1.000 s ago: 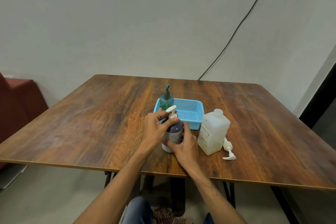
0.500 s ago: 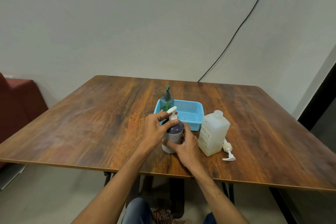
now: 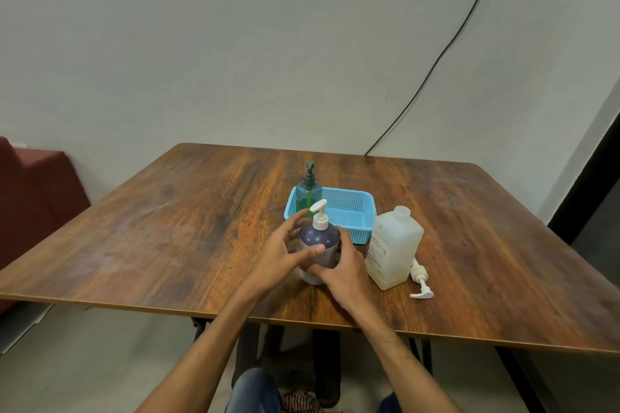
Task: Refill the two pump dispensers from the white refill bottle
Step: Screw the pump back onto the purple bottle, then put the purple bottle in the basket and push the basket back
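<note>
A purple pump dispenser (image 3: 319, 238) with a white pump head stands upright on the table near its front edge. My right hand (image 3: 345, 270) grips its lower body from the right. My left hand (image 3: 285, 253) is beside it on the left, fingers spread, thumb resting against the bottle's front. A teal pump dispenser (image 3: 308, 193) stands in the left end of a blue basket (image 3: 352, 211) behind. The white refill bottle (image 3: 392, 250) stands uncapped just right of my right hand. A loose white pump head (image 3: 421, 280) lies on the table at its right.
The wooden table (image 3: 167, 235) reaches to a grey wall. A black cable (image 3: 436, 60) runs down the wall to the table's back edge. A dark red seat (image 3: 33, 191) is at the far left. My knees show under the front edge.
My left hand has come off the white pump head and dropped to the bottle's left side with fingers spread. My right hand keeps its hold on the purple dispenser.
</note>
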Demonstrator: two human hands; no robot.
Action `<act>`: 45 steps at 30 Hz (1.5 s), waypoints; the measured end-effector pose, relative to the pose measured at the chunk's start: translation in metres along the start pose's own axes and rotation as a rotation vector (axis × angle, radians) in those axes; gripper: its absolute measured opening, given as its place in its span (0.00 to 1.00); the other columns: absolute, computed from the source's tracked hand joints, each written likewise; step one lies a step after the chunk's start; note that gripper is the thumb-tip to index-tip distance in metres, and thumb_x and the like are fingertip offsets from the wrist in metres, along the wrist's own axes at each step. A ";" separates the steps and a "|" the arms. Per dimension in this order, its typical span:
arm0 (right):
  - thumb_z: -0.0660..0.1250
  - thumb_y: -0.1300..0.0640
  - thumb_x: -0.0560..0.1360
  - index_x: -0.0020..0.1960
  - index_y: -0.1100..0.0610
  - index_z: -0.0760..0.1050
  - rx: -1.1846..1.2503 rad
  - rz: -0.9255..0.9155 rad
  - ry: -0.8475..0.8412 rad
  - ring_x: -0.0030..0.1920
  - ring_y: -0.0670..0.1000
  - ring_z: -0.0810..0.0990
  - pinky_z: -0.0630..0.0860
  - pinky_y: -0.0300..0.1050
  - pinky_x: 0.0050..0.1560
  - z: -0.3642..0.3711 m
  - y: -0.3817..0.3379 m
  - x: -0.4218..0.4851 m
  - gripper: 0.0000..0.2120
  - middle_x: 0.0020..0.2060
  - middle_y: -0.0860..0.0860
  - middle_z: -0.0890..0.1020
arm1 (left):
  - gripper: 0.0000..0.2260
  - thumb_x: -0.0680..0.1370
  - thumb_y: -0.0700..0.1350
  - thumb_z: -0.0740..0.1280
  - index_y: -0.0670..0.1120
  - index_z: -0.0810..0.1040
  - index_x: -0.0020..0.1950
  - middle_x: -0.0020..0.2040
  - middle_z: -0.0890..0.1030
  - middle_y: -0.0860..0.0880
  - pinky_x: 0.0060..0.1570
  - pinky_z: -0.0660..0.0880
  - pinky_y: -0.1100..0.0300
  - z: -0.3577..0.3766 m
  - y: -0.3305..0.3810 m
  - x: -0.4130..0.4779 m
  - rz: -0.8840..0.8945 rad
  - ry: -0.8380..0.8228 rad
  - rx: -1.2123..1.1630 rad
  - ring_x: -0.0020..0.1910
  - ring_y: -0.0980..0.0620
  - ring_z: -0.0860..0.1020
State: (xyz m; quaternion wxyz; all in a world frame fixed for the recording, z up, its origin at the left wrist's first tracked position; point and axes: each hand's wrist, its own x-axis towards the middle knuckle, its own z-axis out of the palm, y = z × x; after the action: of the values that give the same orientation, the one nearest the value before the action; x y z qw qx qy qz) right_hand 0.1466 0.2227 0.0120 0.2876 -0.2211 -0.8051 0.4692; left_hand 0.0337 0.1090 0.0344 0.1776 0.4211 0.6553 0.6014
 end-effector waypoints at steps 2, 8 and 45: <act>0.79 0.45 0.66 0.69 0.41 0.65 -0.011 -0.009 -0.005 0.64 0.41 0.70 0.71 0.42 0.65 -0.004 -0.004 0.001 0.37 0.63 0.37 0.72 | 0.38 0.69 0.54 0.78 0.49 0.68 0.76 0.68 0.76 0.55 0.64 0.76 0.59 -0.008 -0.001 -0.004 -0.037 -0.057 0.000 0.66 0.57 0.77; 0.81 0.47 0.65 0.65 0.46 0.70 -0.068 -0.023 -0.026 0.61 0.45 0.74 0.76 0.43 0.60 -0.022 -0.024 0.011 0.33 0.60 0.43 0.76 | 0.31 0.70 0.42 0.77 0.46 0.73 0.72 0.65 0.80 0.51 0.56 0.80 0.58 -0.018 0.014 -0.001 -0.002 -0.046 -0.037 0.62 0.51 0.81; 0.83 0.60 0.61 0.56 0.57 0.79 -0.288 0.139 -0.405 0.52 0.55 0.83 0.83 0.53 0.54 -0.130 -0.013 0.190 0.26 0.51 0.53 0.83 | 0.32 0.66 0.44 0.82 0.45 0.76 0.67 0.63 0.81 0.48 0.52 0.83 0.55 0.048 0.014 0.155 -0.053 0.064 0.174 0.61 0.50 0.79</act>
State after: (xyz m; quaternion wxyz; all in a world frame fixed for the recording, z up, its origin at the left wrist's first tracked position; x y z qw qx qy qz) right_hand 0.0930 0.4172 0.1238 0.0531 -0.2163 -0.8877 0.4030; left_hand -0.0163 0.2576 0.0796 0.1350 0.3980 0.7214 0.5504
